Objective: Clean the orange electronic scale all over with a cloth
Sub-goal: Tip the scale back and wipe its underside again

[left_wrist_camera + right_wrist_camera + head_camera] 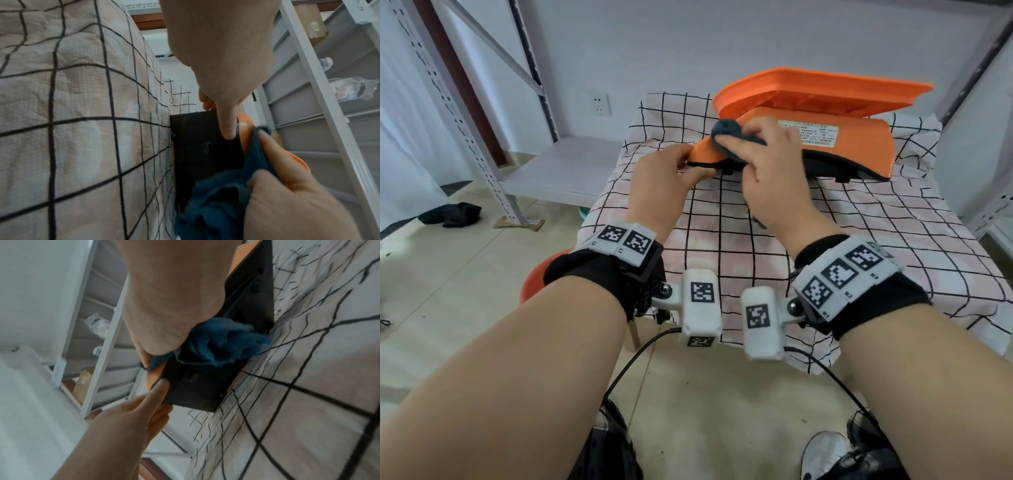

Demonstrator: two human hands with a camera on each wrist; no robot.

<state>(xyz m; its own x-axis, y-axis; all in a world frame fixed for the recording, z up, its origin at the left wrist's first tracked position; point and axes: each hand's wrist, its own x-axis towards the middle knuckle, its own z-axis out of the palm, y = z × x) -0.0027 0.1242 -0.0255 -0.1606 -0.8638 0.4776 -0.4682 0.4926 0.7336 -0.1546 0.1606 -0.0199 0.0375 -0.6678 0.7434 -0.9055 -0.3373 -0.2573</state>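
Scale [852, 150] corner pinched by left hand [664, 178]; right hand [767, 164] fingers press bunched cloth [726, 132] on it.

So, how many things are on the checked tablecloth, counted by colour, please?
Orange: 2, the scale body and the platter behind it.
Dark blue: 1, the cloth in the right hand.
Total: 3.

Scale [842, 144] on the tablecloth [859, 240], hands [770, 171] and cloth [726, 132] seemingly at its left end
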